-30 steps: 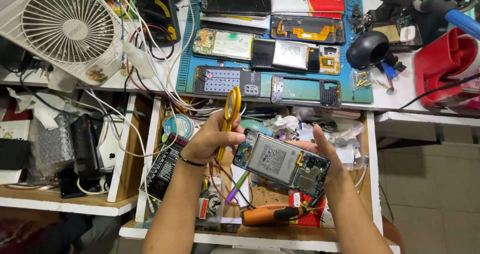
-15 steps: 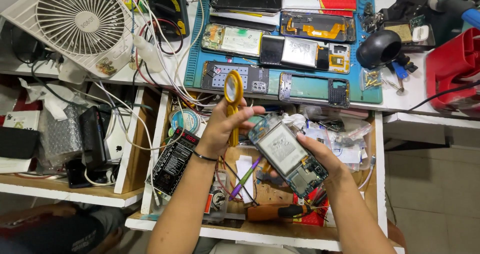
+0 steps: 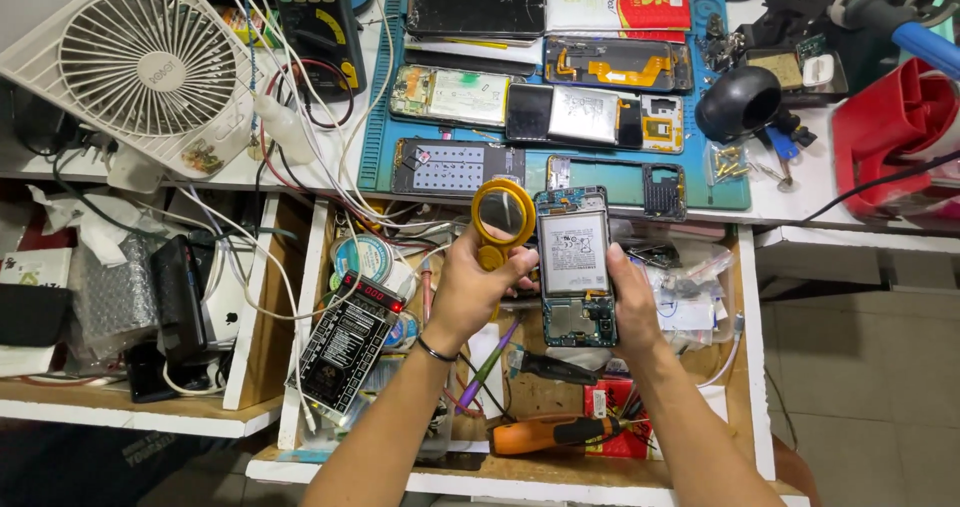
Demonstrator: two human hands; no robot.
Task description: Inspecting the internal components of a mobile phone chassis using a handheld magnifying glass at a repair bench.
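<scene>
I've turned the phone (image 3: 573,265) upright; my right hand (image 3: 632,302) grips it, my left hand (image 3: 478,289) clasps a yellow magnifier (image 3: 503,212) beside it, above the open drawer (image 3: 310,297).

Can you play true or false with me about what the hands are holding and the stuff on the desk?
1. The left hand holds a yellow magnifying glass. True.
2. The right hand holds a closed book. False: it holds an opened phone with its battery and circuit boards showing.
3. A white fan sits at the top left. True.
4. The orange screwdriver is in the left hand. False: it lies in the open drawer, below the hands.
5. The mat under the phone parts on the desk is red. False: it is blue.
</scene>
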